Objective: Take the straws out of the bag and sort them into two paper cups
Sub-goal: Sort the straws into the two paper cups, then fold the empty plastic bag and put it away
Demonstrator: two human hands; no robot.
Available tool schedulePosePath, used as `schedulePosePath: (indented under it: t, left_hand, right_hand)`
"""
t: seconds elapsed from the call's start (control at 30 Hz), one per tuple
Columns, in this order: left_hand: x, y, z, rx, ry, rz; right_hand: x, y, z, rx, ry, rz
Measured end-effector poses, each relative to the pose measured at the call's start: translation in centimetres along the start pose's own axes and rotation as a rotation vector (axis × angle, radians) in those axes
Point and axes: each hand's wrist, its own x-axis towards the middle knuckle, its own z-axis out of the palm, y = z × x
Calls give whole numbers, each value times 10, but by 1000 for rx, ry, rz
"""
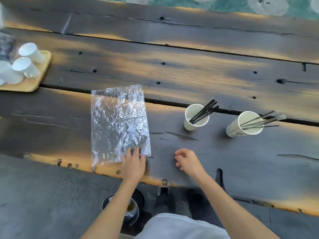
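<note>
The clear plastic bag lay flat and crumpled on the dark wooden table, left of centre, its near end by the table's near edge. It looked empty or almost so; a dark patch showed through the film near its near right corner, and whether that was a last straw or only the table beneath could not be told. The left hand rested on that near right corner, its fingers fairly straight and spread over the plastic, pressing more than gripping. The right hand hovered just above the table to the right of the bag, fingers loosely curled and holding nothing.

Further right stood the two paper cups, well apart from the bag. The plain white cup held a bundle of black straws leaning to the far right. The printed cup, to its right, held several grey-looking straws fanned out to the right.

By that showing the sorting seemed done or nearly done, with at most a check of the bag left.

At the far left a wooden tray carried white mugs.
</note>
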Motion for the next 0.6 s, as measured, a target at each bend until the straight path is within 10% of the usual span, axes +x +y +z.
schedulePosePath:
  t: [0.3, 0.6]
  left_hand:
    - [-45, 25, 45, -154, -247, 309]
    - [-43, 15, 49, -232, -253, 339]
  right_hand:
    - [6, 8, 7, 255, 12, 230]
    - [10, 13, 17, 14, 15, 231]
